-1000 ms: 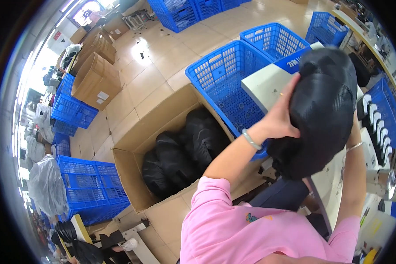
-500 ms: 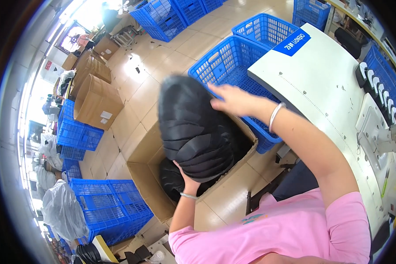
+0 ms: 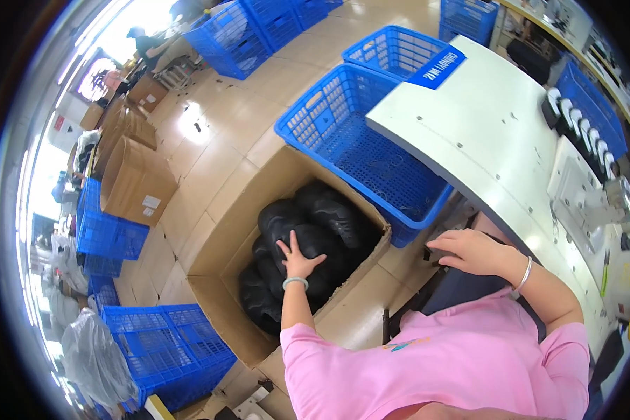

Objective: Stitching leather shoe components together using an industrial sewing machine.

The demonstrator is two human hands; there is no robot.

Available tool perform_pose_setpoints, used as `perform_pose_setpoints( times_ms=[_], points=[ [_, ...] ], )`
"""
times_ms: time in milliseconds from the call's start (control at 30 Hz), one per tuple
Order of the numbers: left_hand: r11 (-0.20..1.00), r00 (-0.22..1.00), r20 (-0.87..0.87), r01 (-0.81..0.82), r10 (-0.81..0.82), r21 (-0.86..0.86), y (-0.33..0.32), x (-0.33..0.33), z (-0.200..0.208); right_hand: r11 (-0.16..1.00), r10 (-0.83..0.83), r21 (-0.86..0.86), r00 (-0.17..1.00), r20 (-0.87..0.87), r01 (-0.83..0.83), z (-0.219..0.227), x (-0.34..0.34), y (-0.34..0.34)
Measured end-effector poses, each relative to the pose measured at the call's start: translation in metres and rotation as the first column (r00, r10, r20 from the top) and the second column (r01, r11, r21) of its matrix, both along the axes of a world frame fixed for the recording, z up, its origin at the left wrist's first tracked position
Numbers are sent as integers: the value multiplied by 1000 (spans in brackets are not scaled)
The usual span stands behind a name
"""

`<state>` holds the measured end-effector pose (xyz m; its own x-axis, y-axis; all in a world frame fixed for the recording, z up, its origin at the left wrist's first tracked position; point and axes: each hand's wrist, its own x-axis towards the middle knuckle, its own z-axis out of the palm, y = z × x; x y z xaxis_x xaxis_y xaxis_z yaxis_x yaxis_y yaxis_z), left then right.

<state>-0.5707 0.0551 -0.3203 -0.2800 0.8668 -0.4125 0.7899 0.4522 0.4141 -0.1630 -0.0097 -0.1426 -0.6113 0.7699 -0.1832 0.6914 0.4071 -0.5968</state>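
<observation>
Several black, rounded bundles [image 3: 281, 218], which look like curved pieces nested into each other, fill much of a tall open cardboard box [image 3: 224, 311] in front of me. My left hand [image 3: 299, 264] reaches over the box with its fingers spread on or just above the bundles; whether it touches them I cannot tell. It holds nothing. Near the curved edge of the white table, above my lap, my right hand [image 3: 469, 250] hangs with its fingers stretched out and nothing visible in them; its palm side is hidden.
A blue plastic crate [image 3: 315, 150] stands between the box and the white table [image 3: 490, 112], with another behind it. On the table are a metal machine arm [image 3: 602, 199] and a row of black-and-white pieces [image 3: 577, 126]. Blue crates [image 3: 168, 350] and cardboard boxes [image 3: 136, 183] line the left.
The large black bundle held up by my left hand has gone down into the box and been let go. My right hand has pulled back toward my lap.
</observation>
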Motion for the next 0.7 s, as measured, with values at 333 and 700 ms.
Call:
perform_pose_setpoints(
  times_ms=[333,700],
  points=[
    [937,971,-204,50,-127,-345,64,-9,1,737,-444,420,848,-289,529,6,93,-137],
    [699,914,-317,400,-253,593,114,127,76,21,-809,472,292,-510,881,9,172,-217]
  ],
)
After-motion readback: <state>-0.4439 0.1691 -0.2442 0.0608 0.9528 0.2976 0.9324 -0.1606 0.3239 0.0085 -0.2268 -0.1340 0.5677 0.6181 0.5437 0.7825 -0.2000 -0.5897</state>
